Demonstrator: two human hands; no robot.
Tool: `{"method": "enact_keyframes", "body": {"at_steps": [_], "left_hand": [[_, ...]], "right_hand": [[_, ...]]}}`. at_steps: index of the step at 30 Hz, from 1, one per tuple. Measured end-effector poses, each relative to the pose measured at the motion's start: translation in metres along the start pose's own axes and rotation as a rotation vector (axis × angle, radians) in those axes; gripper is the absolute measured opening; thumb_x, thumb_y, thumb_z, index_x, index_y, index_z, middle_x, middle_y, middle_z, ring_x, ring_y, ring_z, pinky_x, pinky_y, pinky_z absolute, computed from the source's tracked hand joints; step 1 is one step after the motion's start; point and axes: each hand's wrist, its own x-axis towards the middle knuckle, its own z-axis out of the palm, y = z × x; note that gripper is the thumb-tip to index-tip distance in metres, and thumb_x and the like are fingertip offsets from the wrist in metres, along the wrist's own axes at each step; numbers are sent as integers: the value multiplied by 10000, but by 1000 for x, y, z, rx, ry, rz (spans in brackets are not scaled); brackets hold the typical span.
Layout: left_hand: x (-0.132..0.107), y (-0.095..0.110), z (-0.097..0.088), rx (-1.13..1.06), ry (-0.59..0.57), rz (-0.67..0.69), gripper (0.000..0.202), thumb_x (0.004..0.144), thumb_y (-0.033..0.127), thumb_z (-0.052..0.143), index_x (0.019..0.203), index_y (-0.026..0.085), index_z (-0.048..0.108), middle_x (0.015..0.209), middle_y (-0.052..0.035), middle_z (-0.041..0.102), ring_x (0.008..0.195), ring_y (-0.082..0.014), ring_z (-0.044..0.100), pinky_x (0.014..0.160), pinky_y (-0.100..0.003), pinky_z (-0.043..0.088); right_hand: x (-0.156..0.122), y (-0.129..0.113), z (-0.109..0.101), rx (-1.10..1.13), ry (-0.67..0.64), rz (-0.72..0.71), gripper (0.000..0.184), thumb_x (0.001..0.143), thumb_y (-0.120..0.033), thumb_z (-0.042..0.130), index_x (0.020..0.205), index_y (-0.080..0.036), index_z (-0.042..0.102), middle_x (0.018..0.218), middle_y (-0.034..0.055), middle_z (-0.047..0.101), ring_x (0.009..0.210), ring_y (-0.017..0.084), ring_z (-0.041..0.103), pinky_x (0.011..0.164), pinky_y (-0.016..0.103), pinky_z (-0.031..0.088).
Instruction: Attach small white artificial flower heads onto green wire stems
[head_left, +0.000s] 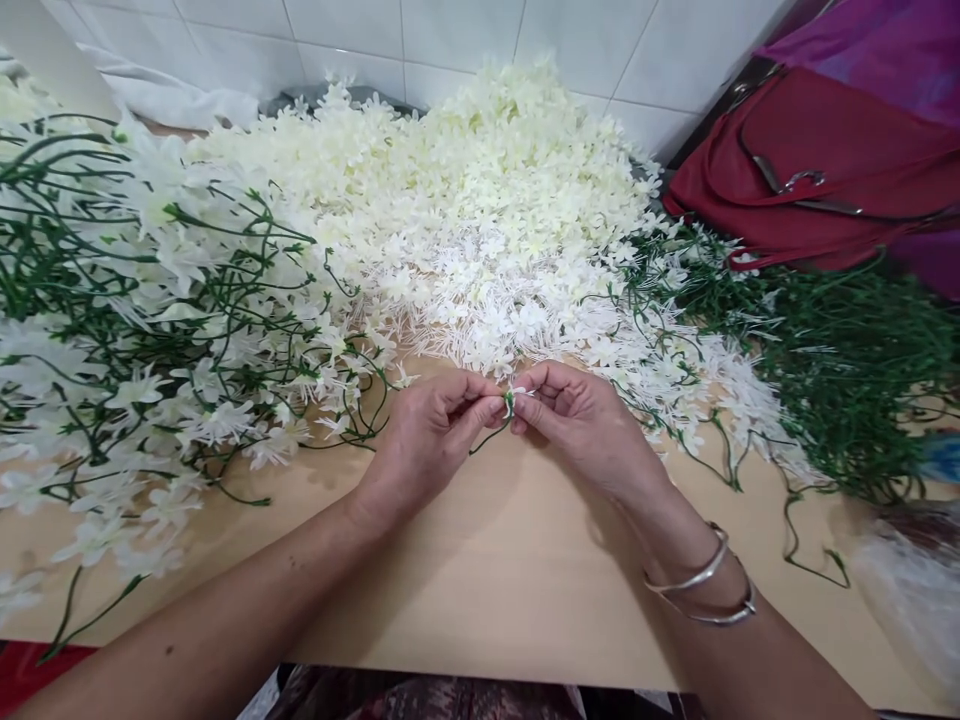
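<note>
Both hands meet over the middle of the table, fingertips almost touching. Between them is a green artificial flower stem (491,440), its curved lower end hanging below the fingers. My left hand (442,420) pinches the stem near its green tip. A small white artificial flower (519,392) sits at that tip, pinched between thumb and forefinger of my right hand (566,405). The fingers partly cover the joint of flower and stem. Just beyond the hands spreads a heap of loose white petals and stamens (480,320).
Stemmed white flowers (142,390) pile up on the left. A tall mound of cream blossoms (495,150) leans toward the tiled wall (457,35). On the right lie bundled green stems (855,350), a red bag (840,170) and a clear plastic bag (911,580).
</note>
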Motion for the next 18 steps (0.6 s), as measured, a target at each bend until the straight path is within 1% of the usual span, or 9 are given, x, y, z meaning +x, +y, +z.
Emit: {"method": "enact_keyframes", "body": {"at_steps": [4,7,10,12,15,18], "left_hand": [[2,3,-1,32,5,-2,153,974,273,641,894,188,740,731,1,745,622,-106,625,593,-219,474],[4,2,1,-48,-3,-33,152,969,281,647,899,180,736,744,-12,747,647,-116,648,614,-227,503],[3,-1,3,-186,-14,-78,154,956,302,671,1005,170,734,830,-42,782,731,-141,715,686,-246,570],[2,-2,4,-224,-14,-93,194,954,322,680,1060,166,729,869,-56,794,773,-152,738,718,-257,588],[1,-1,3,-160,-10,-74,174,969,325,659,997,169,732,813,-39,771,724,-135,700,677,-240,556],[2,3,0,-101,-19,-58,166,975,314,645,949,172,727,773,-24,748,684,-120,661,639,-227,517]], "right_hand": [[1,0,2,14,2,-2,373,789,-527,859,850,-208,674,668,-8,705,623,144,640,631,299,486],[3,1,0,38,-8,7,384,780,-536,864,861,-211,675,665,-13,700,639,149,649,644,300,490],[4,0,-4,67,-47,23,389,765,-534,875,849,-209,680,655,-19,690,639,148,643,657,302,483],[4,-1,-7,80,-64,28,388,759,-528,880,841,-203,684,663,-14,699,620,138,623,646,298,466],[3,-3,-9,76,-66,28,397,756,-541,879,837,-201,690,689,-5,722,612,134,613,636,295,454],[3,-4,-9,70,-75,27,410,748,-566,879,820,-207,693,641,-21,695,629,146,628,678,311,478]]}}
